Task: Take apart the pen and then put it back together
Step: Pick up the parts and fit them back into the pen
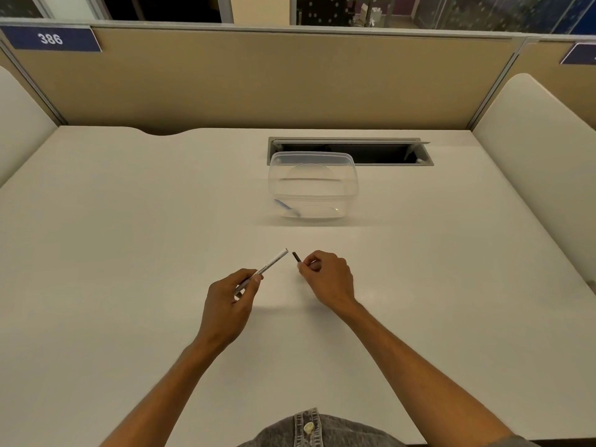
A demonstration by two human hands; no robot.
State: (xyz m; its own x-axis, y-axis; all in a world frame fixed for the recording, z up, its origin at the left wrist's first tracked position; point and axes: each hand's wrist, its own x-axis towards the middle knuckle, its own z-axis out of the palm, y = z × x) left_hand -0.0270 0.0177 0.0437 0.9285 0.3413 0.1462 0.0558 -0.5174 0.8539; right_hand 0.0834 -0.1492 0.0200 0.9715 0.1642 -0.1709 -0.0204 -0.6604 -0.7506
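Note:
My left hand grips the lower end of a white pen barrel, which slants up and to the right above the desk. My right hand pinches a small dark pen piece between thumb and fingers; most of that piece is hidden in the hand. The dark piece's tip points toward the barrel's open end, with a small gap between them. Both hands hover just above the white desk.
A clear plastic container stands behind the hands, with a blue-tipped item inside near its left bottom. Behind it is an open cable slot in the desk. A beige partition closes the back; white dividers flank both sides.

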